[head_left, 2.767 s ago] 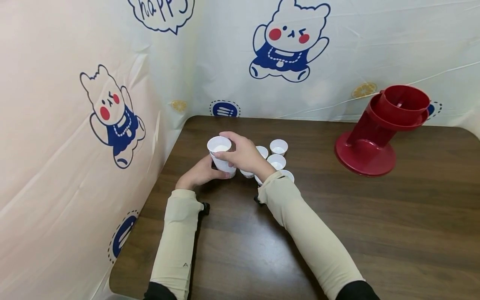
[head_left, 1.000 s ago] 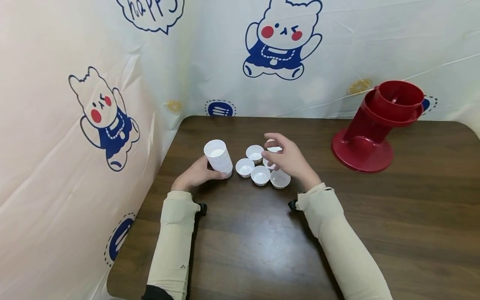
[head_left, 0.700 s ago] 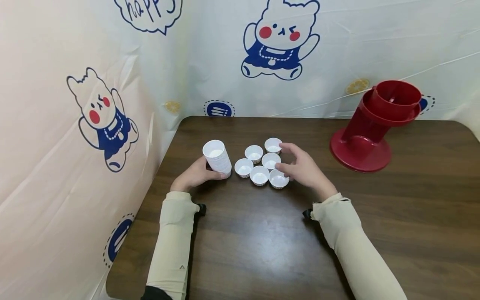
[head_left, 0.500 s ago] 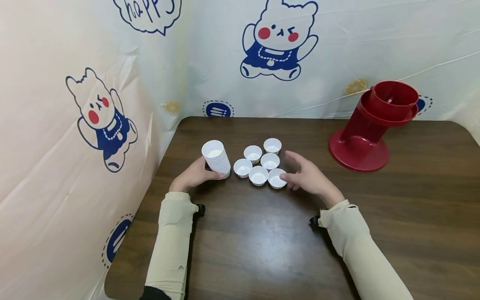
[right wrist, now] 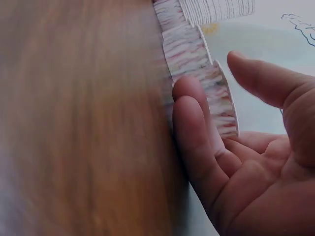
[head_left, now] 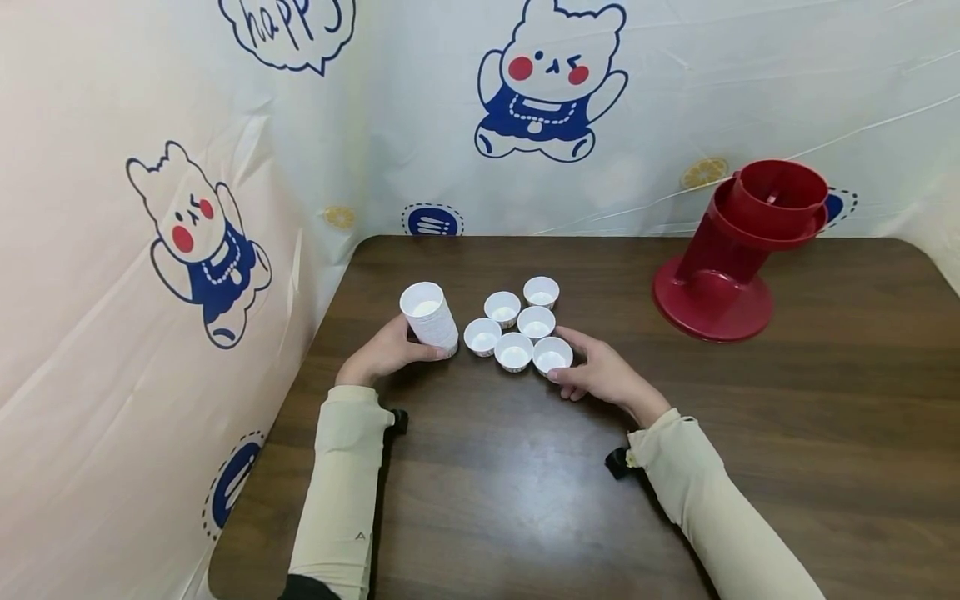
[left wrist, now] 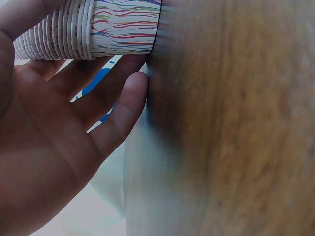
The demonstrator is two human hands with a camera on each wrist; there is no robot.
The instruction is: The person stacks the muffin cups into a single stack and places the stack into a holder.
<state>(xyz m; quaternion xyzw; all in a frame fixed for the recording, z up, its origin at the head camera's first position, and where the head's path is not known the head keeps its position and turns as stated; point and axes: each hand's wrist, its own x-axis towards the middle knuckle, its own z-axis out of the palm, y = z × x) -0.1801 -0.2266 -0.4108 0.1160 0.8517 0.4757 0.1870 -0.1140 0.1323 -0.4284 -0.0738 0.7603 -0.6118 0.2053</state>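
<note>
On the left, a tall stack of white paper cups stands on the table, and my left hand grips it low down, thumb in front. Coloured wavy lines mark the lowest cup of the stack in the left wrist view. To its right, several small white paper cups stand upright, close together in rows. My right hand is at the near right paper cup, with thumb and index finger on either side of it. In the right wrist view, fingers lie against that cup, while the thumb stands apart.
A red plastic stand with a round base and a wide cup-shaped top stands at the back right of the brown table. A white printed curtain hangs behind and along the left side.
My right hand has left the stack, passed rightward over the small cups, drawn back to their right, then come in at the near right cup. The left hand still holds the stack.
</note>
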